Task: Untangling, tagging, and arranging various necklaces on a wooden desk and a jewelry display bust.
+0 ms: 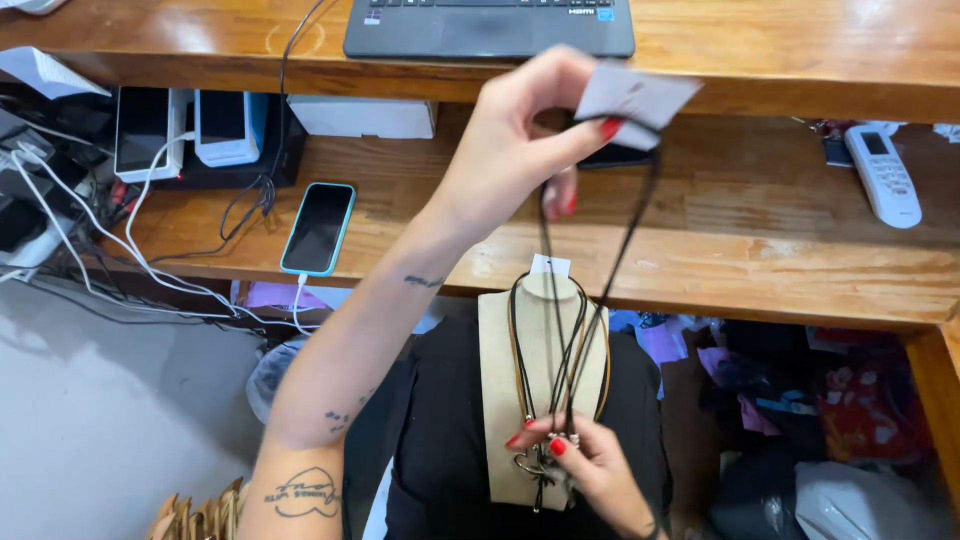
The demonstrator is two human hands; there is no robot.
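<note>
Your left hand (520, 140) pinches a paper tag (635, 95); your right hand (585, 460) pinches black cords (560, 330) below the wooden surface (760, 240), which holds a phone (318, 228).

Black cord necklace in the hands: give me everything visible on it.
The necklace is a thin black cord, looped and pulled taut between both hands. Its top end carries a pale card tag, pinched by the left hand. Its strands run down in front of a beige bust that wears similar cords. The right hand grips the lower end, by small metal pieces whose shape is unclear.
</note>
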